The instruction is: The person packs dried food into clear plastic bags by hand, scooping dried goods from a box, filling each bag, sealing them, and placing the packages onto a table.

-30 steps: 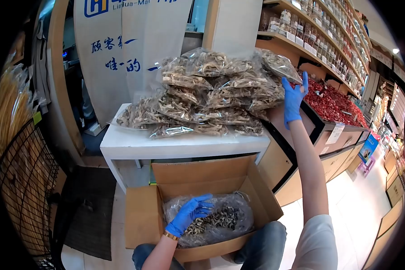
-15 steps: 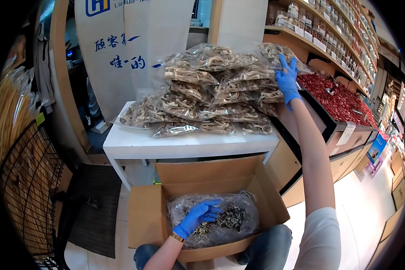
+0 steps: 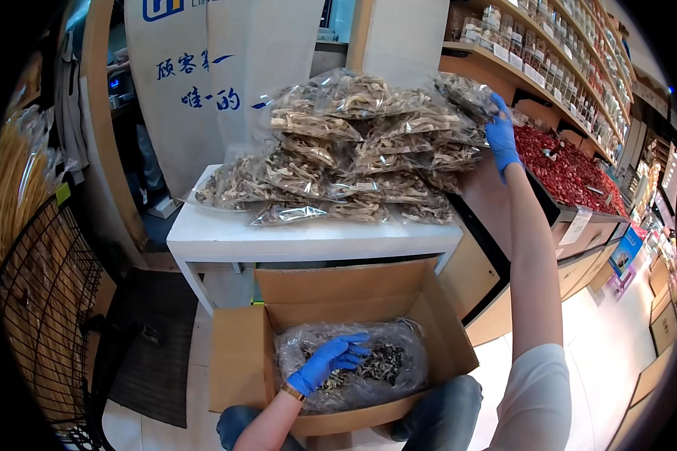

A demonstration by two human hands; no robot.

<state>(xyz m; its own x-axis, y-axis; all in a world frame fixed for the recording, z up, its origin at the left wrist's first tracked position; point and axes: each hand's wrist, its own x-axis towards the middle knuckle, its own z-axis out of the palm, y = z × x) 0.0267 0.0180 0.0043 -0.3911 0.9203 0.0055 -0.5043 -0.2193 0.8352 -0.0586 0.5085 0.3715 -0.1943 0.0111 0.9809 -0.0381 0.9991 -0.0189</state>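
Observation:
In a blue glove, my right hand (image 3: 502, 139) grips the right end of a clear plastic bag of dried, brownish strips (image 3: 462, 94), which look like dried mushrooms. That bag lies at the top right of a pile of similar bags (image 3: 361, 143) on a white table (image 3: 308, 244). My left hand (image 3: 331, 361), also gloved in blue, hovers low with its fingers loosely stretched out and nothing in them. Beneath it, an open cardboard box (image 3: 338, 289) contains a large clear plastic bag (image 3: 406, 368) with loose dark and pale dried pieces inside.
Right of the table stands a display bin of red dried goods (image 3: 572, 173), below shelves of jars (image 3: 519, 45). On the left are a black wire cart (image 3: 49, 293) with long yellowish sticks in plastic, and a dark mat (image 3: 154, 346). A white banner (image 3: 233, 45) hangs behind.
My right hand has shifted from spread fingers on top of the bag to its right end, and that bag's end has tilted up. My left hand stays nearly still.

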